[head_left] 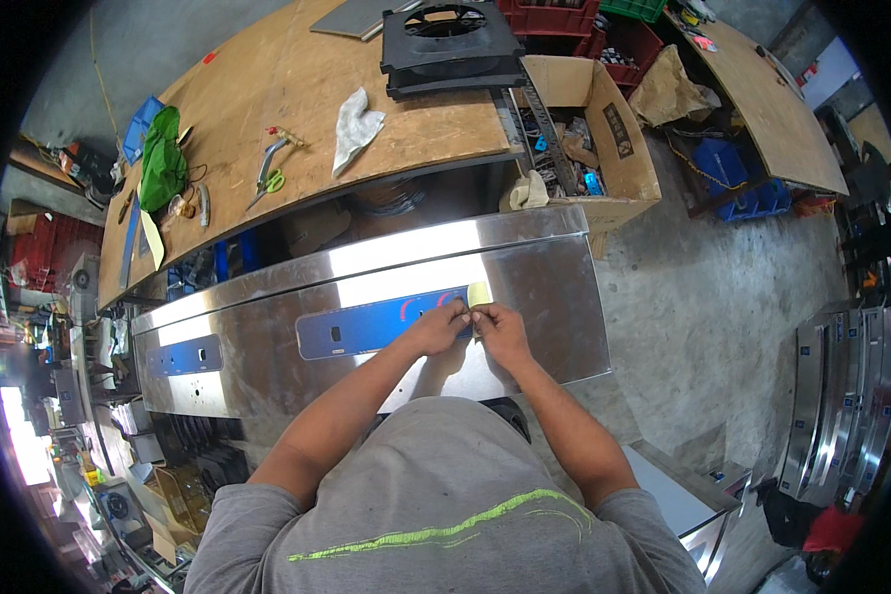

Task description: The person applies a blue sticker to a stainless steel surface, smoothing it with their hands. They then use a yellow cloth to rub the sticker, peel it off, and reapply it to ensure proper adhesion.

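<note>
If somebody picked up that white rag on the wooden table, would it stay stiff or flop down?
The white rag would probably flop: it lies crumpled in soft folds on the wooden table. It looks thin, so likely light. It seems unlikely to roll or slide by itself.

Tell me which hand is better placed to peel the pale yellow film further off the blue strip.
Probably the right hand: it sits directly under the yellow film flap at the blue strip's right end. The left hand lies over the strip.
</note>
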### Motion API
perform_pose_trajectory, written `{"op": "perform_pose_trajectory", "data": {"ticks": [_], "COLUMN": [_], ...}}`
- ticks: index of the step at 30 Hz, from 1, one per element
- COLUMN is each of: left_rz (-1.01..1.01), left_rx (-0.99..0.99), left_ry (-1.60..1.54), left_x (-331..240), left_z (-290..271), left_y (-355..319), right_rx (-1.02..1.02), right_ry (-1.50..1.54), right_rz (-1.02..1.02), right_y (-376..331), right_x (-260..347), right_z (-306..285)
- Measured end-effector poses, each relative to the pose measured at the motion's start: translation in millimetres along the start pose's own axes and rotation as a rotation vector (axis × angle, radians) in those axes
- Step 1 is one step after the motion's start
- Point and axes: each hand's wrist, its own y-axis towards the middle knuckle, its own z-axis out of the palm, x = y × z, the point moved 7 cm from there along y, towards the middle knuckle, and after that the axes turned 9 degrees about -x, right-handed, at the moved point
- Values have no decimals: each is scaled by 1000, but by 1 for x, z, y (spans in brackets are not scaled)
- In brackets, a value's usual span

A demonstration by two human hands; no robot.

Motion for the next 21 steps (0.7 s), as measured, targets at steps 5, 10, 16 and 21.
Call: {"op": "perform_pose_trajectory", "data": {"ticks": [5, 10, 16, 21], "left_rz": [35, 37, 29, 0], "left_rx": [-3, 0, -7, 13], "left_ry": [-10, -1, 5, -22], "left_x": [-2, -1, -2, 0], "left_z": [1, 1, 0, 0], "left_y": [0, 1, 1, 1], "right_rx": [-34, -54, -94, -123], "right_ry": [-69, -61, -49, -80], "right_rz": [-61, -121, -156, -99], "right_y": [-2, -5, -6, -10], "right_x": [3, 8, 11, 8], "right_z": [0, 0, 0, -1]}}
